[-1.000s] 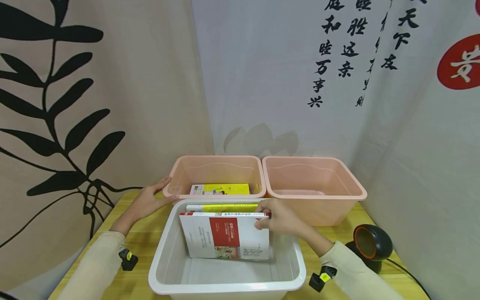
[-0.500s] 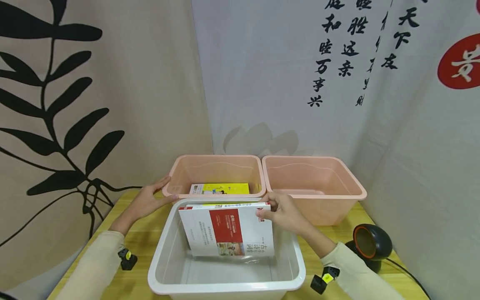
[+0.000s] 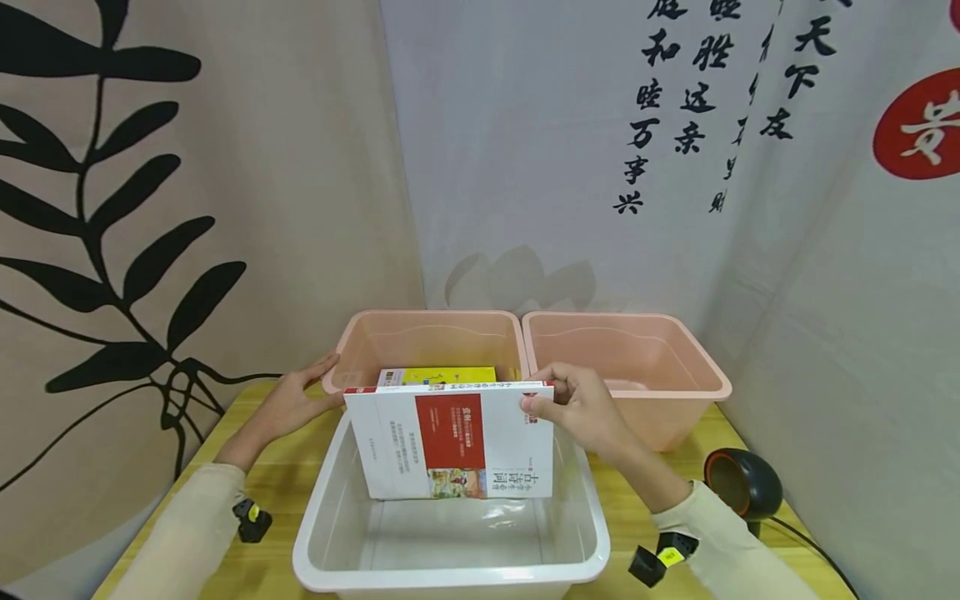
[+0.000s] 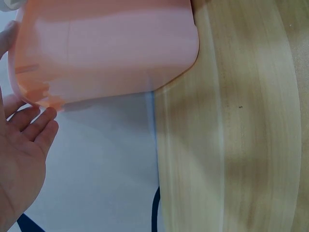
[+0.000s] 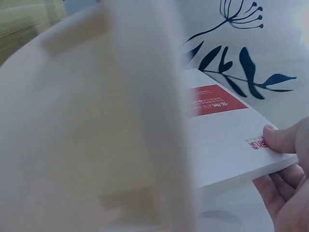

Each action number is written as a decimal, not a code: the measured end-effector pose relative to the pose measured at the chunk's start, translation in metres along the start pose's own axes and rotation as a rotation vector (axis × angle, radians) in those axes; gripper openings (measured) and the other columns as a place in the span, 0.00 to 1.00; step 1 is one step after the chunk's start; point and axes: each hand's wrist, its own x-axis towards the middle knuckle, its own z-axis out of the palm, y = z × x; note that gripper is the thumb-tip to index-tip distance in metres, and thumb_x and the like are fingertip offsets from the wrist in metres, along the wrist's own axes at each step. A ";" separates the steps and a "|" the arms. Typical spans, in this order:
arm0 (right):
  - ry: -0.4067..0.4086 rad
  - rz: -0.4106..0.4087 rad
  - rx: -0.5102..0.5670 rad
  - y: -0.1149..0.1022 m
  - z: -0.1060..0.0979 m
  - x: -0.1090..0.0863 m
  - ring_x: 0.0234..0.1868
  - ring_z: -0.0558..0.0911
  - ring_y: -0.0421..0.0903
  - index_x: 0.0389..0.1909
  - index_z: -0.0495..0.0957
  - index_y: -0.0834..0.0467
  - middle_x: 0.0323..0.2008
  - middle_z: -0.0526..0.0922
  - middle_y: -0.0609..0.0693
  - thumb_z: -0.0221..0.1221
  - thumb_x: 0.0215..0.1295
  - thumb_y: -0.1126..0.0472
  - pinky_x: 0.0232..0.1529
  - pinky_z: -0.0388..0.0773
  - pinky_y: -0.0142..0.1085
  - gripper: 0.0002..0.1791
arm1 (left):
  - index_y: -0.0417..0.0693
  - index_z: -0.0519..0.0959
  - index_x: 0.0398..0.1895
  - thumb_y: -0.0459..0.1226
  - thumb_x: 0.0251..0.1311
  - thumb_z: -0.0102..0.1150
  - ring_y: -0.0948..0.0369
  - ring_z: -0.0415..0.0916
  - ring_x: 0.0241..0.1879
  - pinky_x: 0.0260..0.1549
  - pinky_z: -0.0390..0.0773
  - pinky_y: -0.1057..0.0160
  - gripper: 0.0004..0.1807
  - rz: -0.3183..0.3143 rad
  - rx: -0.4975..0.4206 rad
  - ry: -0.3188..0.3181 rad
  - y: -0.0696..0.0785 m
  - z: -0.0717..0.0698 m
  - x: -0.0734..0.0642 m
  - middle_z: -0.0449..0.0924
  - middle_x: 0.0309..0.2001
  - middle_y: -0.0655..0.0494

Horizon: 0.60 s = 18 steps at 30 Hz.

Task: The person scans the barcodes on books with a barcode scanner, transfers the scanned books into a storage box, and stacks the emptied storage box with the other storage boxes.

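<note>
My right hand (image 3: 585,412) pinches the right edge of a white book (image 3: 382,450) with a red panel, thumb on the cover and fingers behind. The book is upright, above the white bin (image 3: 450,577), its top edge level with the front of the left pink bin (image 3: 435,337). In the right wrist view the same book (image 5: 222,130) is partly hidden by a blurred pale wall. My left hand (image 3: 292,408) rests against the left pink bin's corner; the left wrist view shows relaxed fingers (image 4: 46,133) touching its outside. A yellow book (image 3: 457,375) lies inside that bin.
A second pink bin (image 3: 622,354) stands to the right, beside the first. At the table's right sits a black round device (image 3: 742,483) with a cable. Behind the bins hang cloth backdrops (image 3: 540,150) with leaves and writing. The wooden table (image 3: 630,508) is under everything.
My right hand has raised the white book up and slightly toward the pink bins. The yellow-edged book behind it in the white bin is now hidden. My left hand has stayed in place.
</note>
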 end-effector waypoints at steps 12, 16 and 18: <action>0.103 -0.047 -0.027 -0.034 -0.028 -0.002 0.33 0.87 0.49 0.45 0.80 0.65 0.36 0.90 0.56 0.68 0.66 0.66 0.36 0.85 0.34 0.11 | 0.44 0.55 0.81 0.63 0.61 0.64 0.33 0.52 0.76 0.66 0.61 0.27 0.54 -0.050 -0.006 -0.017 0.001 0.000 -0.002 0.51 0.80 0.42; 0.149 -0.055 -0.042 -0.042 -0.041 -0.005 0.32 0.87 0.48 0.46 0.79 0.67 0.35 0.90 0.53 0.67 0.67 0.66 0.35 0.86 0.34 0.12 | 0.44 0.55 0.81 0.63 0.62 0.63 0.33 0.52 0.76 0.66 0.60 0.27 0.53 -0.046 0.000 -0.016 0.000 0.000 0.000 0.51 0.80 0.43; 0.165 -0.067 -0.040 -0.044 -0.048 -0.007 0.32 0.87 0.47 0.46 0.79 0.68 0.34 0.90 0.51 0.66 0.67 0.66 0.35 0.86 0.33 0.11 | 0.43 0.55 0.81 0.63 0.63 0.63 0.33 0.52 0.76 0.66 0.60 0.27 0.53 -0.042 -0.001 -0.017 0.000 -0.001 0.000 0.50 0.80 0.42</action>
